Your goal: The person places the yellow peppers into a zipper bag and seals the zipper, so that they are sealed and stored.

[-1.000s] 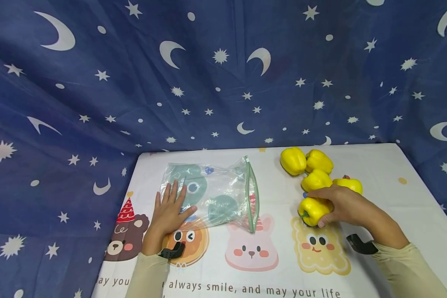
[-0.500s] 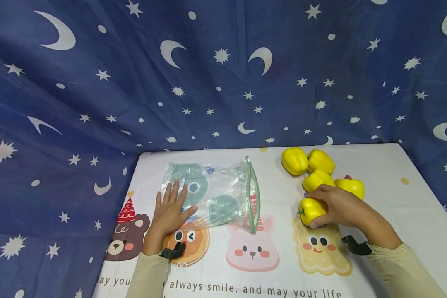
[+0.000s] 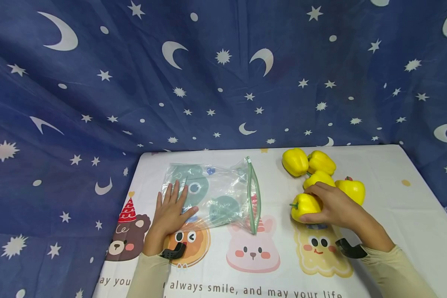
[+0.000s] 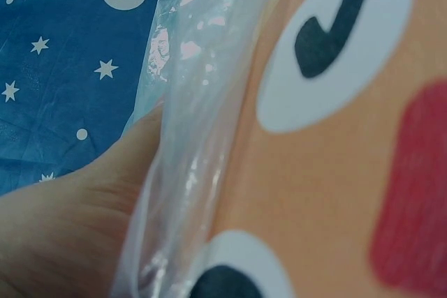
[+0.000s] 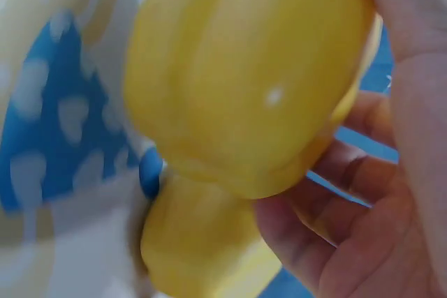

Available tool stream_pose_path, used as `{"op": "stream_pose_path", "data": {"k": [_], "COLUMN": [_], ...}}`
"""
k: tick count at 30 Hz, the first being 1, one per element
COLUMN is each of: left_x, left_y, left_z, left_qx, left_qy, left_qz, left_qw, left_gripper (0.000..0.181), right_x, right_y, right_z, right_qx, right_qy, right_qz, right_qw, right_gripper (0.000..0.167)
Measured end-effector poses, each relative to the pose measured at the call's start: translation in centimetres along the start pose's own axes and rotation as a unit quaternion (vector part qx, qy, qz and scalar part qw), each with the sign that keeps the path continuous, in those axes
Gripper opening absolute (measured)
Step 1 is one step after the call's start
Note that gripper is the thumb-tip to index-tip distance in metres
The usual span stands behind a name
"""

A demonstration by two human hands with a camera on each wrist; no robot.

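Observation:
A yellow bell pepper (image 3: 305, 208) with a green stem is held by my right hand (image 3: 337, 205), thumb on the near side. In the right wrist view the pepper (image 5: 251, 68) fills the upper middle, fingers curled around its far side, and another pepper (image 5: 206, 235) shows below. My left hand (image 3: 170, 212) lies flat with fingers spread on a clear zip bag (image 3: 223, 198). The bag's green zip edge (image 3: 254, 198) faces right, its mouth parted a little. In the left wrist view the bag's crinkled plastic (image 4: 199, 102) partly covers the hand.
Several more yellow peppers stand behind and right of the held one, including a far-left pepper (image 3: 295, 162) and a right-hand pepper (image 3: 352, 191). The white tablecloth (image 3: 208, 256) bears cartoon prints. A blue star-and-moon curtain (image 3: 216, 74) hangs behind and along the left.
My right hand has moved slightly left with the pepper, which has turned so its stem points left and drawn away from the others. The left hand and bag have stayed put.

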State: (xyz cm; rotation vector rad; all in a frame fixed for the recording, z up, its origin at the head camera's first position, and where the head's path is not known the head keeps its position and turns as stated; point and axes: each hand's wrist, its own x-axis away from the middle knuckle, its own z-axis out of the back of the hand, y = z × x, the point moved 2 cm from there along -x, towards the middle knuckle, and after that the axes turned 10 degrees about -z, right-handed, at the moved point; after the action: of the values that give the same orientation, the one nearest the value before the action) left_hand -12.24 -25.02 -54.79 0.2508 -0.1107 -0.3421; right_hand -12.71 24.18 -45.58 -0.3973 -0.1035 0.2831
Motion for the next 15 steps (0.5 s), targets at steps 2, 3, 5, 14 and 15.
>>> {"op": "stream_pose_path", "data": {"k": [2,3,5,14,15], "left_x": [0.0,0.0,0.0,0.1,0.1], "left_y": [0.0,-0.1,-0.1,0.1,0.1], "left_z": [-0.1,-0.1,-0.1,0.0,0.1], "left_qx": [0.0,0.001,0.003,0.009,0.009], "left_qy": [-0.001,-0.001,0.0,0.007,0.008], "left_qz": [0.001,0.001,0.0,-0.002,-0.003], "left_qw": [1.0,1.0,1.0,0.9999,0.9999], "left_gripper": [0.093,0.093,0.093,0.089,0.089], "right_x": [-0.1,-0.2,-0.3,-1.3,-1.4], "right_y": [-0.3,-0.5,-0.6,-1.1,-1.2], "right_z": [-0.3,-0.5,-0.8,-2.7,-2.9], "right_qx": [-0.029,-0.043,-0.068,-0.25,-0.279], "right_qy": [0.014,0.022,0.034,-0.04,-0.054], "right_qz": [-0.001,-0.002,-0.01,-0.127,-0.141], "right_qw": [0.9995,0.9988,0.9971,0.9591,0.9482], "right_gripper": [0.076,0.073,0.068,0.056,0.056]}}
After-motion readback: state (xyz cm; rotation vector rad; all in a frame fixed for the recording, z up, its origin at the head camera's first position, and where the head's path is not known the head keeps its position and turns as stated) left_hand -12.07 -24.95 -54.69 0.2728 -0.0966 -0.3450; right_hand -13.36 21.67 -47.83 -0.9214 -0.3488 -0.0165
